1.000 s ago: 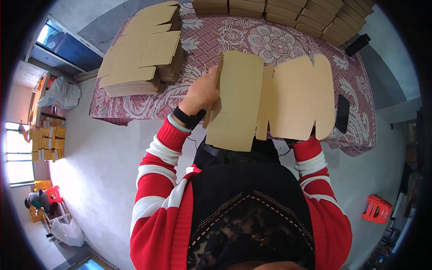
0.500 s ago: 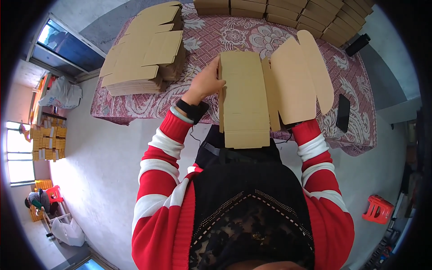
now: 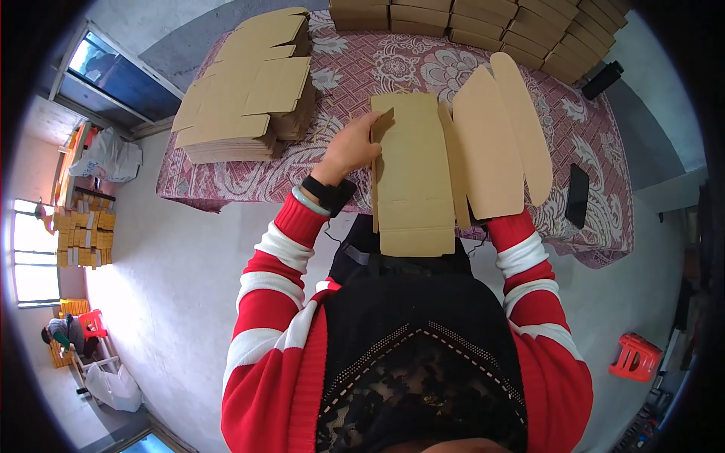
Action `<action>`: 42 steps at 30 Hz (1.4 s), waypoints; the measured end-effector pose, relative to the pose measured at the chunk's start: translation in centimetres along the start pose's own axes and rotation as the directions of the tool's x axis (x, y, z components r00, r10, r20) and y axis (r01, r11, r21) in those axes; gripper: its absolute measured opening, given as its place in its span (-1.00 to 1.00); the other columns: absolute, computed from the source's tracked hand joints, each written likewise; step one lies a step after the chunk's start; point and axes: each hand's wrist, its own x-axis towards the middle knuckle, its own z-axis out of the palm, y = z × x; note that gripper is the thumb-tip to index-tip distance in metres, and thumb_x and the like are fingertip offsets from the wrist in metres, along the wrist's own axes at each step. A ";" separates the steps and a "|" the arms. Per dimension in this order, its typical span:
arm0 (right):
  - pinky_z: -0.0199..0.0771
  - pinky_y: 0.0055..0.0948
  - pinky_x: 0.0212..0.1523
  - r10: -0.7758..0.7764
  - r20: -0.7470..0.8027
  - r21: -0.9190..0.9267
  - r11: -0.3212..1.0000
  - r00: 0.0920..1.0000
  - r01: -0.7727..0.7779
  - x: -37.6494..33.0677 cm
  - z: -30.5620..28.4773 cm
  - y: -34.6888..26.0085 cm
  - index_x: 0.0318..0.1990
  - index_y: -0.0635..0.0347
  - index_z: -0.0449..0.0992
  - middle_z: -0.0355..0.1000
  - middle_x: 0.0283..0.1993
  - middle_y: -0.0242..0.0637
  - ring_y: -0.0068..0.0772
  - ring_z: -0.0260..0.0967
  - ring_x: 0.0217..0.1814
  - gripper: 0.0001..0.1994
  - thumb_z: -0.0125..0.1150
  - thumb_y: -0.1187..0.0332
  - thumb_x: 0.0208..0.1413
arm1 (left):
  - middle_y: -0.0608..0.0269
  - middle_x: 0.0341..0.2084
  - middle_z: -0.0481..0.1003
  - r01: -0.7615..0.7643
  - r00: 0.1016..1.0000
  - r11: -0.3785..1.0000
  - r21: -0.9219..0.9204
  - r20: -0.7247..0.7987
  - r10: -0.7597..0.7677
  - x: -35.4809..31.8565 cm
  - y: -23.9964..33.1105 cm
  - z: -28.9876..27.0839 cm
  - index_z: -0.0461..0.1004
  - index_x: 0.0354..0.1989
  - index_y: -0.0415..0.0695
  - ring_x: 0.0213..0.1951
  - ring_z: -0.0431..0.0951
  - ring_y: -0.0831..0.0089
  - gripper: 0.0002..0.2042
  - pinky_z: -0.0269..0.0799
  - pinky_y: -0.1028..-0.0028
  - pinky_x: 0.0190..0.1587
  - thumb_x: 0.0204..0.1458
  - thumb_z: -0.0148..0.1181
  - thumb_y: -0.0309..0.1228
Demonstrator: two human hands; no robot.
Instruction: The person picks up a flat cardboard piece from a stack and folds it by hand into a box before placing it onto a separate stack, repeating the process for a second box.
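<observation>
Nearest the body, at the near edge of the table (image 3: 226, 192), a flat cardboard box blank (image 3: 414, 174) is held up over the patterned cloth. Left hand (image 3: 351, 147) grips the blank's left edge near its top corner; fingers (image 3: 370, 124) curl together over that edge, thumb side toward the panel. A dark wristband and a pale bangle sit at that wrist, above the red-and-white striped sleeve (image 3: 276, 253).

Right hand: hidden behind the blank's right-hand panels; only the striped cuff shows below them. Finger state cannot be told.

Blank: one long rectangular panel on the left, lower end overhanging the near table edge; two rounded-end flaps (image 3: 502, 143) stand to its right, tilted away.

Right of the flaps, a black phone (image 3: 577, 195) lies flat near the table's right edge, apart from the blank.

Farther, toward the far-left corner: a stack of flat blanks (image 3: 245, 98), unfolded, uppermost sheets fanned.

Along the far edge: a row of folded boxes (image 3: 483, 19), side by side, running to the far-right corner.
</observation>
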 end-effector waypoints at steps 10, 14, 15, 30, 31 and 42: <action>0.30 -0.39 0.25 0.089 0.079 0.489 0.864 0.993 -0.117 1.8 -0.2 2.8 0.40 0.24 0.19 0.44 0.14 -0.08 -0.36 0.36 0.20 -0.40 -0.14 0.01 0.39 | -0.01 -0.13 0.56 -0.063 0.996 0.996 0.059 0.068 0.059 0.3 0.2 -0.2 0.52 0.04 -0.11 -0.06 0.55 0.01 -0.67 0.47 0.23 -0.01 0.17 0.11 -0.24; 0.31 -0.40 0.23 0.098 0.130 0.646 0.747 0.987 -0.159 3.0 -0.4 3.0 0.40 0.24 0.19 0.48 0.10 -0.07 -0.39 0.39 0.16 -0.40 -0.12 0.00 0.38 | 0.02 -0.25 0.60 -0.026 0.985 0.997 0.077 0.173 0.013 1.4 0.5 -1.2 0.60 -0.09 -0.16 -0.20 0.60 0.10 -0.72 0.48 0.28 -0.11 0.18 0.13 -0.24; 0.31 -0.40 0.23 0.097 0.130 0.645 0.748 0.987 -0.158 2.9 -0.5 2.9 0.40 0.24 0.19 0.48 0.10 -0.07 -0.39 0.39 0.16 -0.40 -0.12 0.00 0.38 | 0.03 -0.30 0.62 0.004 0.975 0.997 0.072 0.219 -0.019 1.8 0.6 -1.4 0.62 -0.13 -0.18 -0.25 0.62 0.15 -0.73 0.49 0.31 -0.15 0.17 0.15 -0.25; 0.18 -0.22 0.36 0.039 0.137 0.498 0.861 0.990 -0.103 3.0 -0.4 1.4 0.38 0.31 0.17 0.42 0.13 0.06 -0.21 0.31 0.27 -0.34 -0.15 -0.07 0.35 | 0.25 -0.37 0.63 -0.039 0.697 0.999 -0.009 0.717 0.034 10.5 -2.2 -3.0 0.62 -0.14 -0.18 -0.28 0.59 0.42 -0.65 0.47 0.40 -0.13 -0.05 0.40 -0.24; 0.18 -0.22 0.36 0.041 0.141 0.500 0.859 0.989 -0.107 3.1 -0.3 1.5 0.38 0.31 0.17 0.42 0.13 0.06 -0.21 0.31 0.27 -0.34 -0.15 -0.07 0.35 | 0.19 -0.31 0.64 -0.034 0.684 0.998 -0.048 0.727 0.058 10.5 -2.6 -2.8 0.60 -0.07 -0.18 -0.22 0.60 0.36 -0.57 0.47 0.37 -0.09 -0.10 0.44 -0.22; 0.37 -0.47 0.13 0.079 0.031 0.640 0.764 0.996 -0.081 2.9 0.4 2.2 0.38 0.29 0.21 0.39 0.24 -0.04 -0.40 0.44 0.10 -0.37 -0.03 -0.01 0.35 | -0.08 0.11 0.47 -0.059 0.716 0.990 0.127 0.697 -0.046 12.4 -0.4 -3.3 0.23 0.32 -0.28 0.13 0.49 0.10 -0.05 0.40 0.27 0.15 -0.31 0.60 -0.23</action>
